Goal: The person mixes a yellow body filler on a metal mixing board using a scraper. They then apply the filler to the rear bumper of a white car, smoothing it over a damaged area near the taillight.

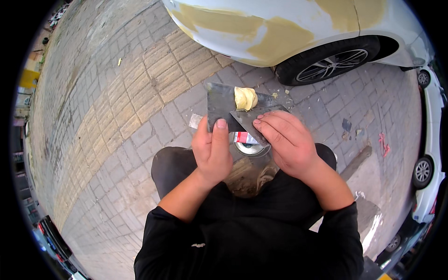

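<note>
My left hand (212,151) grips a dark flat putty board (219,100), its thumb pressed on the near edge. A lump of pale yellow body filler (245,98) sits on the board's right part. My right hand (287,140) pinches a dark putty spreader (248,121), fingers on top. The spreader overlaps the board, its far edge close to the filler; whether the two touch I cannot tell. Below my hands, between my knees, is a round metal tin (252,150), partly hidden. A red and white packet (244,138) shows above it.
Ahead stands a white car (289,21) with yellowish filler patches; its wheel (329,65) is just beyond my right hand. Grey and tan paving (144,84) surrounds me. Scraps and a pink-red strip (383,144) lie on the right. More cars (427,170) stand at the right edge.
</note>
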Demonstrator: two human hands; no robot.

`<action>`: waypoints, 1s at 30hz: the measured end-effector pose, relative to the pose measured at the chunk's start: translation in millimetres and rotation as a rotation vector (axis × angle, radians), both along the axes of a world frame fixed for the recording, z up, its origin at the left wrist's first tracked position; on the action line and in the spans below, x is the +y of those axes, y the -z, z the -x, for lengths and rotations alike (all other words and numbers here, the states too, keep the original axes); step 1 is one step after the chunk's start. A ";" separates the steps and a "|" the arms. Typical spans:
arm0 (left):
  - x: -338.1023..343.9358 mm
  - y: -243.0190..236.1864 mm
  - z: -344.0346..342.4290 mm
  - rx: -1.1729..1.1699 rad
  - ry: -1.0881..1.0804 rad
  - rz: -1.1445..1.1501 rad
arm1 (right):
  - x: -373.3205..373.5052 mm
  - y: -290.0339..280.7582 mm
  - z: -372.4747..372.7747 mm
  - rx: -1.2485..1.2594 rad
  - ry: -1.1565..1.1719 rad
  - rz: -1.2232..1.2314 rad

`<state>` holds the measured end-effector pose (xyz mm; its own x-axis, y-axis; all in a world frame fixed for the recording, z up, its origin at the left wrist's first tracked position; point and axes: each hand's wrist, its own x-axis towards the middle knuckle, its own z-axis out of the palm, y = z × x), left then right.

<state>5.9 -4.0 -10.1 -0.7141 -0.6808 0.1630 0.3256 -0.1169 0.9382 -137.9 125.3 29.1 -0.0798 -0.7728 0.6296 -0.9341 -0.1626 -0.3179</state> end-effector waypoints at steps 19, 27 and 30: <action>-3.4 4.4 5.5 -0.009 -0.053 0.019 | -6.0 1.9 3.4 -0.047 0.035 0.094; -6.6 9.4 6.0 -0.019 -0.068 0.040 | -9.2 4.2 3.4 -0.118 0.009 0.027; -6.8 11.7 5.8 -0.035 -0.068 0.076 | -8.5 7.4 1.4 -0.166 -0.035 -0.035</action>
<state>0.1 -10.8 -21.8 -0.6726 -0.7147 0.1917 0.2971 -0.0236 0.9545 -139.3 116.8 21.7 -0.1531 -0.7980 0.5829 -0.8624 -0.1801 -0.4731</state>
